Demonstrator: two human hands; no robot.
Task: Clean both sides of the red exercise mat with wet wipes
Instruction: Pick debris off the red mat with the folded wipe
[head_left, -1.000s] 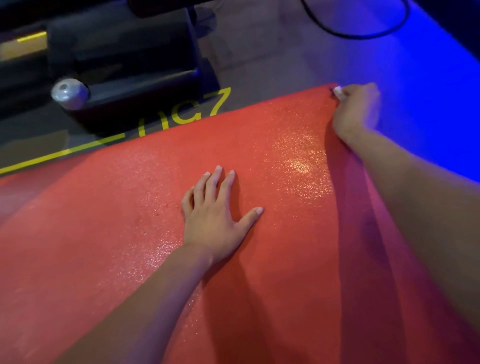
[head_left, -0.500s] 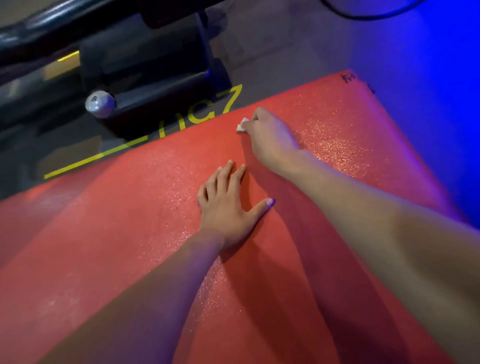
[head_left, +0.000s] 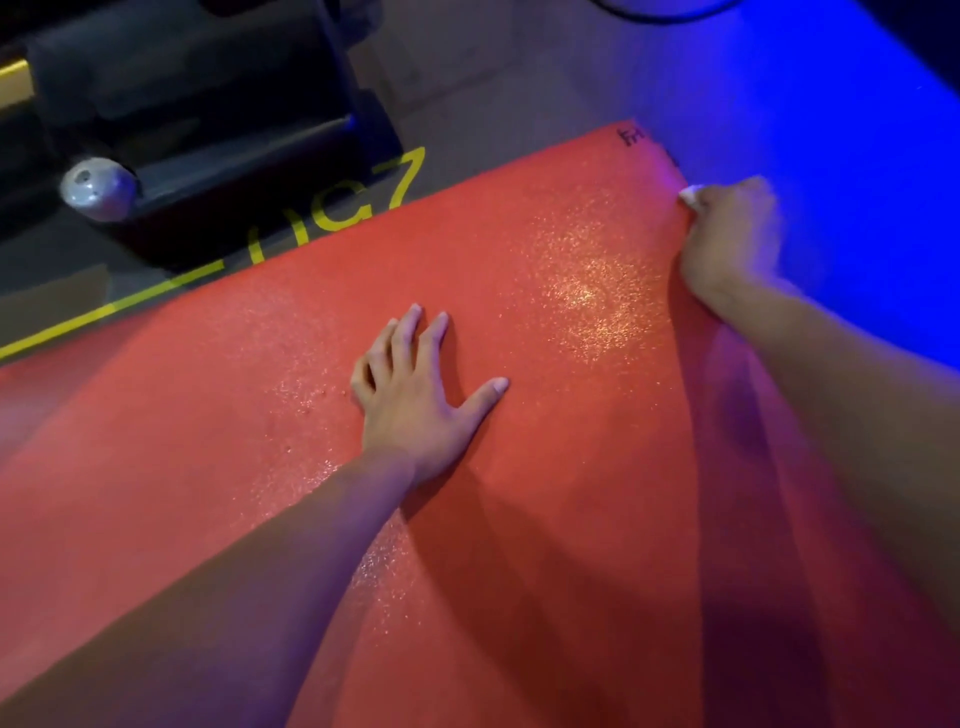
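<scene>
Mat: the red textured foam exercise mat lies flat on the floor, filling most of the view, its far corner near a blue-lit patch of floor.
Left hand: the left hand rests palm down mid-mat, fingers spread and straight, steadying it.
Right hand: the right hand sits at the mat's right edge, fingers curled round a small white wet wipe (only a scrap shows).
Progress: the upper face glistens in patches, likely damp from wiping; the edge is being worked. The underside cannot be seen, so flipping and wiping it probably remains.
Surroundings: black gym equipment and a yellow floor marking lie beyond the mat.
</scene>
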